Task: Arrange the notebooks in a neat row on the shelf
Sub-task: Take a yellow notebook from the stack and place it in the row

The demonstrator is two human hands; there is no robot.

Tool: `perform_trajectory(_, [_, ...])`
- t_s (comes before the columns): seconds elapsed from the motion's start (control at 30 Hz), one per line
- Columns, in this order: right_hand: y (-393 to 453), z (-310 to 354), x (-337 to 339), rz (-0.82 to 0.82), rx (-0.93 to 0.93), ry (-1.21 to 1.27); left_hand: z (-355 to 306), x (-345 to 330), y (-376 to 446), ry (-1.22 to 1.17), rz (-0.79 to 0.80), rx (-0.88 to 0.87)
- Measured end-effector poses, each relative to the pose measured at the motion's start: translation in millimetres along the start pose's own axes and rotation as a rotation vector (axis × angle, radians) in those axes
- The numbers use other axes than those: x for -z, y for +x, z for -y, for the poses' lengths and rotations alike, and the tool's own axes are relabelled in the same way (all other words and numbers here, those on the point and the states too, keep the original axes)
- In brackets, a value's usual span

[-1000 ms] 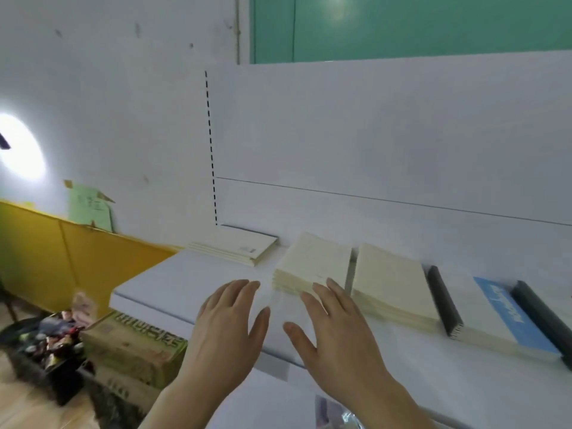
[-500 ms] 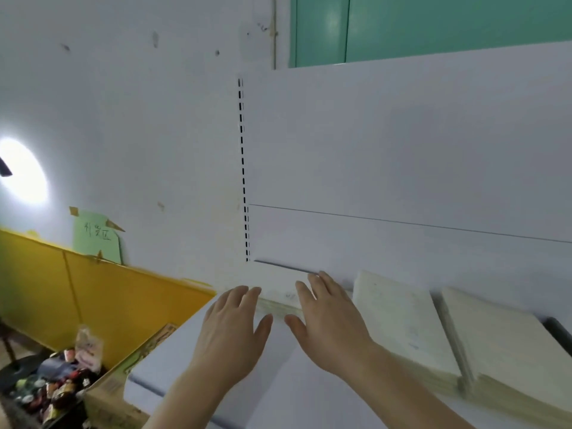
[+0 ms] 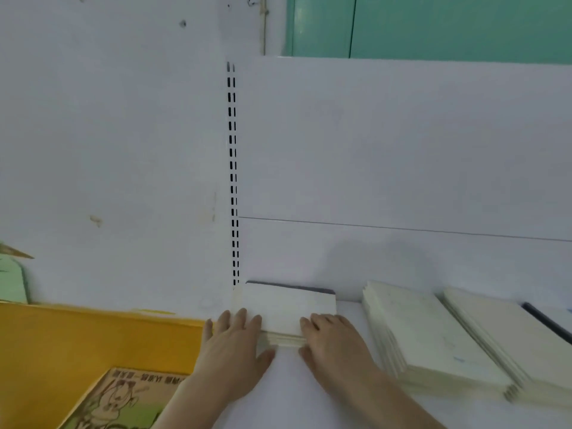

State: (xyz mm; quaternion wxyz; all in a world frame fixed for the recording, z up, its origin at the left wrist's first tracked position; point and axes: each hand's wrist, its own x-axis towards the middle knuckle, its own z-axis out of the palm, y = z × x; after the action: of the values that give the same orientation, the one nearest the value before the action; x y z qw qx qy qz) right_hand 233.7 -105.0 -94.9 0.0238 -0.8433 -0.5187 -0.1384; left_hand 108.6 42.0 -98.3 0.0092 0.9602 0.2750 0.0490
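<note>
A small stack of white notebooks (image 3: 288, 308) lies flat at the far left end of the white shelf (image 3: 288, 391), against the back panel. My left hand (image 3: 235, 354) rests on its near left corner with fingers straight and the thumb along the front edge. My right hand (image 3: 332, 351) lies flat on its near right corner, fingers straight. To the right lie two cream notebook stacks, one (image 3: 424, 339) beside the other (image 3: 507, 339). A notebook with a dark spine (image 3: 548, 320) shows at the right edge.
A slotted upright rail (image 3: 232, 181) runs up the wall at the shelf's left end. Left of and below the shelf are a yellow panel (image 3: 93, 342) and a printed cardboard box (image 3: 123, 400). A green paper note (image 3: 12, 283) sticks to the wall.
The view has moved left and closer. Both hands have reached forward from the shelf's front onto the leftmost notebook stack and now lie on its near corners.
</note>
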Motion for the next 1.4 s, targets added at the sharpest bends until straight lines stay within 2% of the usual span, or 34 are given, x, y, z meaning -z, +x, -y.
perform_trajectory(0.1, [0.4,6.2,-0.7,-0.081,-0.056,0.013,12.0,-3.1,-1.3,0.0,-0.068,-0.069])
perform_trajectory(0.2, [-4.9,9.0,-2.5,-0.11,-0.083,0.001,19.2,-2.0,-3.5,-0.076,-0.208,-0.11])
perform_trajectory(0.3, [-16.0,11.2,15.0,-0.271,-0.145,0.001,20.1,1.7,-7.3,-0.339,-0.343,-0.074])
perform_trajectory(0.4, [-30.0,12.1,35.5,-0.539,-0.25,0.104,16.3,9.0,-14.3,-0.645,-0.46,-0.038])
perform_trajectory(0.47, [-36.5,13.6,50.0,-0.684,-0.337,0.222,11.3,16.7,-18.6,-0.835,-0.428,0.029])
perform_trajectory(0.53, [-39.4,21.4,62.0,-0.767,-0.403,0.406,5.5,23.7,-20.3,-1.003,-0.307,0.075])
perform_trajectory(0.6, [-38.6,31.4,67.8,-0.744,-0.459,0.651,0.2,28.7,-22.3,-1.198,-0.165,0.06])
perform_trajectory(0.67, [-37.9,38.9,67.8,-0.691,-0.482,0.87,-5.2,31.2,-25.1,-1.511,-0.053,0.039])
perform_trajectory(0.73, [-37.0,41.5,65.7,-0.63,-0.482,1.006,-9.0,33.3,-30.7,-1.755,-0.045,0.062])
perform_trajectory(0.8, [-34.4,37.7,61.3,-0.589,-0.477,1.05,-5.4,35.2,-36.3,-1.777,-0.179,0.086])
perform_trajectory(0.87, [-28.6,23.8,47.6,-0.53,-0.461,0.902,4.5,34.1,-38.5,-1.718,-0.314,0.127])
perform_trajectory(0.93, [-19.5,13.9,30.5,-0.291,-0.363,0.53,17.4,29.9,-40.3,-1.691,-0.389,0.168])
perform_trajectory(1.0, [-9.5,9.3,9.6,-0.008,-0.263,0.254,27.8,24.4,-44.0,-1.669,-0.396,0.189])
perform_trajectory(1.07, [-5.0,10.3,0.0,0.093,-0.201,0.089,32.6,20.4,-49.0,-1.627,-0.373,0.201])
perform_trajectory(1.1, [-3.5,10.8,-1.3,0.079,-0.182,0.046,34.5,18.3,-51.1,-1.606,-0.363,0.201])
perform_trajectory(1.17, [-1.7,13.9,2.7,-0.075,-0.152,0.047,38.5,15.4,-52.7,-1.572,-0.36,0.204])
perform_trajectory(1.3, [-7.1,15.0,23.5,-0.256,-0.285,0.057,41.5,12.1,-51.4,-1.532,-0.378,0.216])
perform_trajectory(1.4, [-12.1,8.3,46.6,-0.531,-0.39,0.107,40.5,12.1,-53.0,-1.499,-0.383,0.197])
